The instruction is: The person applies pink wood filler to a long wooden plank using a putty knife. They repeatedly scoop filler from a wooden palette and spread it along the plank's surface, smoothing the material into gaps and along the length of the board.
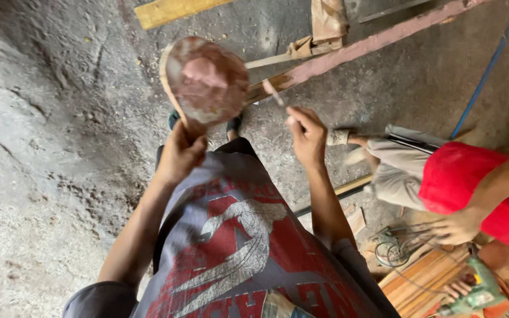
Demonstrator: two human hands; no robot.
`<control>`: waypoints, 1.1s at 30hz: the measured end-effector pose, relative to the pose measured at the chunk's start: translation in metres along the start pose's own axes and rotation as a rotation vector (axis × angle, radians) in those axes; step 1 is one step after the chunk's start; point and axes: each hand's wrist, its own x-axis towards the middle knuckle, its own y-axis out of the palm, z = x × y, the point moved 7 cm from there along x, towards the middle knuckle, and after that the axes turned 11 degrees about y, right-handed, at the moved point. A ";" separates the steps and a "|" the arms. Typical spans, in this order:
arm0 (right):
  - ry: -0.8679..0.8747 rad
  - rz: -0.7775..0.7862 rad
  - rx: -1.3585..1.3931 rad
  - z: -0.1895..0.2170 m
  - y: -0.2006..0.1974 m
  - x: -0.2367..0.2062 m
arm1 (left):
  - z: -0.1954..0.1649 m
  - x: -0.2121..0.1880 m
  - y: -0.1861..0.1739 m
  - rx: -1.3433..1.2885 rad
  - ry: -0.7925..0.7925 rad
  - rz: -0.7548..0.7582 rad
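My left hand (179, 154) grips the bottom edge of a round wooden board (204, 79) that carries a lump of pinkish-brown putty. My right hand (306, 136) pinches the handle of a narrow putty knife (273, 93), whose blade points up and left toward the board's right rim. Both arms stretch out over my grey shirt with a red and white print. My feet show just below the board.
A long reddish-coated wooden beam (360, 50) runs diagonally across the dirty concrete floor. A yellow plank (169, 10) lies at the top. At right another person in a red shirt (472, 182) crouches over wooden strips (425, 277), a green power tool (478, 291) and wires.
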 end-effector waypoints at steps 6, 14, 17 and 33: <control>-0.062 -0.362 -0.230 -0.074 0.002 0.023 | -0.019 0.000 -0.023 0.029 0.008 -0.060; 0.091 -0.277 -0.308 -0.103 -0.007 -0.020 | -0.027 -0.015 -0.032 0.083 -0.007 -0.154; -0.027 -0.355 -0.424 -0.099 -0.034 0.003 | -0.024 -0.018 -0.037 0.091 -0.019 -0.161; 0.033 -0.020 -0.350 -0.080 0.013 0.006 | -0.025 -0.022 -0.042 0.042 0.032 -0.138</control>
